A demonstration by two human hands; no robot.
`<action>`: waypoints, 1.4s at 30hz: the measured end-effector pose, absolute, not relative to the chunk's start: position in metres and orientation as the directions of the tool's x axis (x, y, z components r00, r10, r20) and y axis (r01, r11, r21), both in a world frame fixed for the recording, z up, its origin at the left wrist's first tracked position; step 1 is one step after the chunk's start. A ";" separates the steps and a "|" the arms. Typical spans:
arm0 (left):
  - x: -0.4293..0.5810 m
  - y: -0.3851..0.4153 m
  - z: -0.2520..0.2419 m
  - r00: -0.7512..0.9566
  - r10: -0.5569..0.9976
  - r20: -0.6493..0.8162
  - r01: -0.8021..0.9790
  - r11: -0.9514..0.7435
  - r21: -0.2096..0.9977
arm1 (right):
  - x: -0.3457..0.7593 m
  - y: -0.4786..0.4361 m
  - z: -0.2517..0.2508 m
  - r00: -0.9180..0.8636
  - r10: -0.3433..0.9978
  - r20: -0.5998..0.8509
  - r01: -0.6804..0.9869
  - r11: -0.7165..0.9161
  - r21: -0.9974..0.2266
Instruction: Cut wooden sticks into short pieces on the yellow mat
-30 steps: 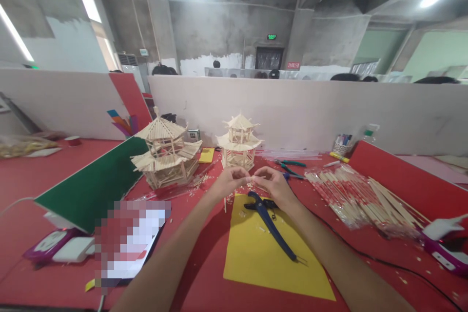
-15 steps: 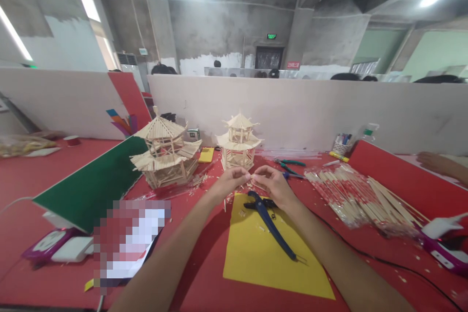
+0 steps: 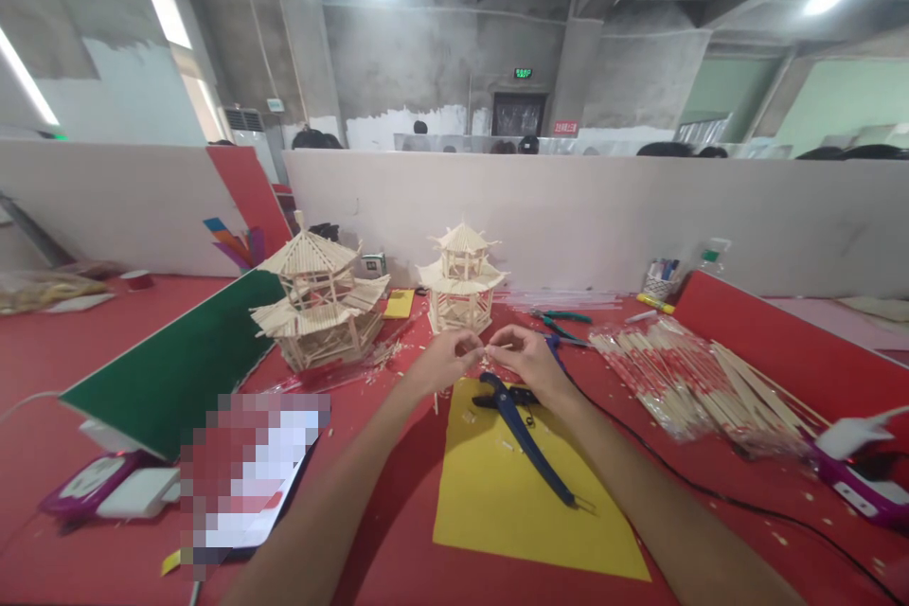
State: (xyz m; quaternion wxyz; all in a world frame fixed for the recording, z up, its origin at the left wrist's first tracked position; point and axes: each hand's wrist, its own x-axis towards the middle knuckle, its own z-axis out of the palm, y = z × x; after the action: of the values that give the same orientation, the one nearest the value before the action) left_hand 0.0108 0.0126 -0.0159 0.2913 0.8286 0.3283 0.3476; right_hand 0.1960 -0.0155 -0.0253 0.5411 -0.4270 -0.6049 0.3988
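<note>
My left hand (image 3: 453,357) is closed in a pinch above the red tabletop; whatever its fingertips hold is too small to make out. Close beside it, with a narrow gap between the fingertips, my right hand (image 3: 524,360) pinches what looks like a short pale wooden stick (image 3: 506,347). Just beyond both hands stands a small two-tiered pagoda model (image 3: 463,279) built of wooden sticks. Below the fingers, a blue-handled cutter (image 3: 529,445) lies across a yellow sheet (image 3: 490,511). Tiny wood scraps are scattered around there.
A larger stick pagoda (image 3: 316,303) stands left, by a green board (image 3: 170,360). Bagged wooden sticks (image 3: 668,374) lie right, near green-handled pliers (image 3: 564,315) and a red board (image 3: 781,327). A blurred-out phone-like device (image 3: 262,483) and a purple power strip (image 3: 92,483) sit at left.
My fingertips have drawn slightly apart from where they met. At the far right, another person's hand and forearm have left the view. The camera has shifted a little.
</note>
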 end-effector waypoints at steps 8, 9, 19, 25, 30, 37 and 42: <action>0.012 0.009 -0.015 0.538 0.738 0.408 0.413 -0.653 0.635 | 0.195 -0.014 -0.029 -0.058 0.954 0.294 0.047 0.297 -0.954; 0.013 0.008 -0.015 0.534 0.739 0.411 0.408 -0.651 0.641 | 0.195 -0.014 -0.029 -0.057 0.955 0.293 0.045 0.295 -0.954; 0.012 0.010 -0.015 0.527 0.748 0.404 0.346 -0.623 0.702 | 0.194 -0.016 -0.029 -0.055 0.960 0.273 -0.013 0.273 -0.962; 0.008 0.014 -0.013 0.508 0.751 0.422 0.316 -0.618 0.720 | 0.194 -0.013 -0.028 -0.093 0.976 0.196 -0.196 0.175 -0.965; -0.007 0.022 -0.007 0.424 0.802 0.421 0.397 -0.582 0.709 | 0.205 -0.013 -0.018 -0.057 0.969 0.239 0.186 0.245 -0.951; -0.031 0.039 -0.012 0.255 0.833 0.491 0.537 -0.544 0.645 | 0.215 -0.054 -0.007 -0.226 0.972 0.065 0.913 0.235 -0.334; -0.036 0.042 -0.013 0.226 0.838 0.497 0.570 -0.527 0.631 | 0.209 -0.070 -0.016 -0.231 0.972 -0.032 0.960 0.222 -0.172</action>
State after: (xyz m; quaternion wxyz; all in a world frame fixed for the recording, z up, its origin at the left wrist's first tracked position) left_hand -0.0358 0.0421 -0.0134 0.1598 0.7663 0.4592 0.4199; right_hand 0.2087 -0.0699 -0.0162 0.0408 -0.6188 -0.7806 0.0776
